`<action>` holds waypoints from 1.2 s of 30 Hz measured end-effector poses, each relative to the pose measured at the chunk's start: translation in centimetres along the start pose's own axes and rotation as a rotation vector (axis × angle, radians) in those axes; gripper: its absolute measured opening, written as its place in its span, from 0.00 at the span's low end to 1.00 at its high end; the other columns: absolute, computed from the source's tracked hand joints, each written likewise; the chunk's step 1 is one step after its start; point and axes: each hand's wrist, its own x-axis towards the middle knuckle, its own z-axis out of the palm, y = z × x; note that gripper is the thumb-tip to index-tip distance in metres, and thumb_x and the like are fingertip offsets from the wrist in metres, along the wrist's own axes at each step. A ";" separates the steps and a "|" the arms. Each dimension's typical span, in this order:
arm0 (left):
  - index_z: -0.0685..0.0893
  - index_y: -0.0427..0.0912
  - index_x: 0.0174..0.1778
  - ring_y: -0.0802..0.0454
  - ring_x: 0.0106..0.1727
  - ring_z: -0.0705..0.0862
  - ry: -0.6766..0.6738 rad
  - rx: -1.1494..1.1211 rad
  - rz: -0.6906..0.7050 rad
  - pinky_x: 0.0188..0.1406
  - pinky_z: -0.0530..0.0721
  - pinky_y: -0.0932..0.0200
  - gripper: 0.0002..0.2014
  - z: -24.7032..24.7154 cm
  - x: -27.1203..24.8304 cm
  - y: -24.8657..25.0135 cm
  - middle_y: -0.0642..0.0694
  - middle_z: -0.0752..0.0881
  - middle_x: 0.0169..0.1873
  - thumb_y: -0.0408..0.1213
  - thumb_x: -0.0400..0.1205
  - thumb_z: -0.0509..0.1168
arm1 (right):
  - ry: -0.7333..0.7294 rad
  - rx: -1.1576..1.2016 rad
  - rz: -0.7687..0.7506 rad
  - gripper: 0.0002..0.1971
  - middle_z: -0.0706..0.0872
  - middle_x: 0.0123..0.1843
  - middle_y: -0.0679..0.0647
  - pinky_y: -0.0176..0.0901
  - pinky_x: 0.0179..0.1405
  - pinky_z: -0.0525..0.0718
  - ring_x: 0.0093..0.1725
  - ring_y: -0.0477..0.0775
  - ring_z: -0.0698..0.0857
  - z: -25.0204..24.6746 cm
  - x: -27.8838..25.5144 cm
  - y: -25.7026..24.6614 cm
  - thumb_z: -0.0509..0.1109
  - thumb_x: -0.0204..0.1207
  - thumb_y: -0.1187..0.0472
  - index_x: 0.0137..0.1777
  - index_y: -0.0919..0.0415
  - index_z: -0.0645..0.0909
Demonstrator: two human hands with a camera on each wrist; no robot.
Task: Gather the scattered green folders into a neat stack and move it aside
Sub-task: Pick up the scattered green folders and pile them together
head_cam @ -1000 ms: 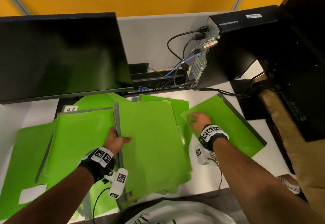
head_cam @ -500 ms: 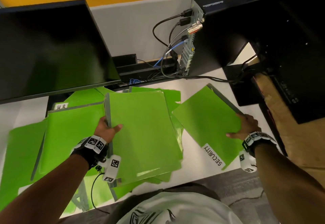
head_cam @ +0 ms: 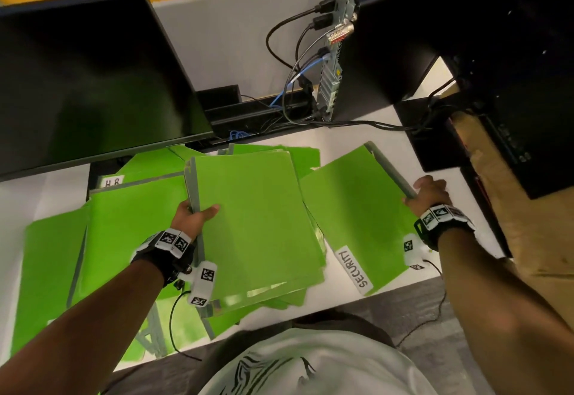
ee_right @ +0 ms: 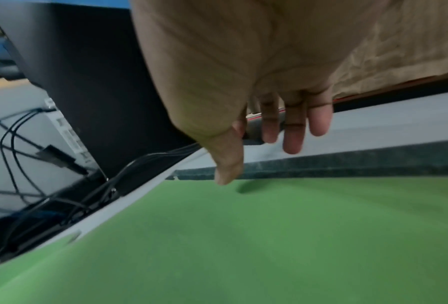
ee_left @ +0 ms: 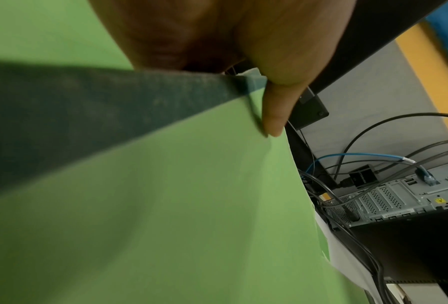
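Green "SECURITY" folder (head_cam: 357,214) lies right of the half-gathered folder stack (head_cam: 254,224), its long axis angled away, right hand (head_cam: 430,194) curled on its grey spine, left hand (head_cam: 194,216) pinching the stack's spine.

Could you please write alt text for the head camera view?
A left hand grips the grey spine of a green folder stack while the right hand grips a folder labelled SECURITY, on a white desk.
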 end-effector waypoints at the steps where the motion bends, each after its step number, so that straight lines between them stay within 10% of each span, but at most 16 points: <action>1: 0.76 0.32 0.62 0.40 0.45 0.80 0.002 0.018 0.018 0.56 0.83 0.40 0.34 0.1 -0.2 0.1 0.36 0.81 0.44 0.49 0.68 0.78 | -0.013 0.001 0.018 0.31 0.71 0.69 0.66 0.60 0.67 0.75 0.68 0.72 0.75 0.1 -0.3 -0.3 0.78 0.67 0.51 0.66 0.60 0.70; 5: 0.77 0.31 0.46 0.41 0.40 0.77 0.001 0.114 0.063 0.44 0.79 0.44 0.17 0.5 -0.8 0.4 0.39 0.76 0.30 0.41 0.75 0.74 | -0.138 -0.184 0.143 0.58 0.64 0.78 0.66 0.64 0.74 0.68 0.77 0.69 0.65 1.9 -1.6 -0.8 0.78 0.57 0.34 0.80 0.65 0.56; 7: 0.77 0.26 0.58 0.30 0.49 0.83 -0.004 0.124 0.074 0.49 0.81 0.43 0.25 0.3 -0.8 0.3 0.25 0.83 0.46 0.42 0.75 0.74 | -0.171 -0.201 0.152 0.61 0.63 0.78 0.67 0.65 0.74 0.68 0.77 0.70 0.64 2.6 -2.4 -0.6 0.79 0.56 0.34 0.80 0.65 0.53; 13: 0.73 0.27 0.65 0.29 0.59 0.82 -0.028 0.164 0.058 0.51 0.81 0.43 0.30 -0.2 -0.8 0.3 0.23 0.81 0.57 0.45 0.76 0.73 | -0.152 0.115 0.097 0.32 0.79 0.68 0.68 0.55 0.63 0.79 0.66 0.68 0.80 -1.1 -3.9 -1.2 0.75 0.70 0.48 0.69 0.62 0.70; 17: 0.73 0.30 0.65 0.33 0.55 0.82 -0.046 0.129 0.049 0.46 0.78 0.49 0.30 -0.4 -1.0 0.4 0.36 0.80 0.46 0.47 0.75 0.73 | 0.227 0.088 -0.170 0.15 0.86 0.57 0.67 0.55 0.61 0.78 0.58 0.70 0.83 -7.5 -5.5 -5.8 0.62 0.78 0.50 0.62 0.53 0.79; 24: 0.73 0.21 0.63 0.28 0.53 0.83 -0.063 0.153 0.116 0.56 0.80 0.39 0.30 -0.8 -2.1 1.0 0.22 0.81 0.46 0.42 0.76 0.73 | 0.567 -0.416 -0.822 0.10 0.90 0.45 0.53 0.56 0.69 0.52 0.57 0.63 0.79 -14.9 -8.6 -16.3 0.64 0.76 0.49 0.50 0.49 0.85; 29: 0.71 0.25 0.66 0.42 0.45 0.77 -0.085 0.137 0.121 0.47 0.78 0.50 0.32 -1.1 -2.6 1.0 0.28 0.81 0.50 0.44 0.76 0.73 | 0.437 -0.664 -1.113 0.10 0.87 0.45 0.49 0.58 0.64 0.65 0.52 0.60 0.78 -14.2 -11.7 -22.4 0.62 0.77 0.52 0.49 0.49 0.84; 36: 0.68 0.34 0.71 0.39 0.63 0.80 -0.145 0.033 0.103 0.62 0.77 0.51 0.31 -1.4 -2.7 1.4 0.38 0.80 0.65 0.45 0.78 0.70 | 0.270 -0.793 -1.650 0.09 0.85 0.46 0.51 0.62 0.63 0.72 0.55 0.61 0.80 -5.1 -17.6 -31.0 0.76 0.63 0.47 0.42 0.47 0.90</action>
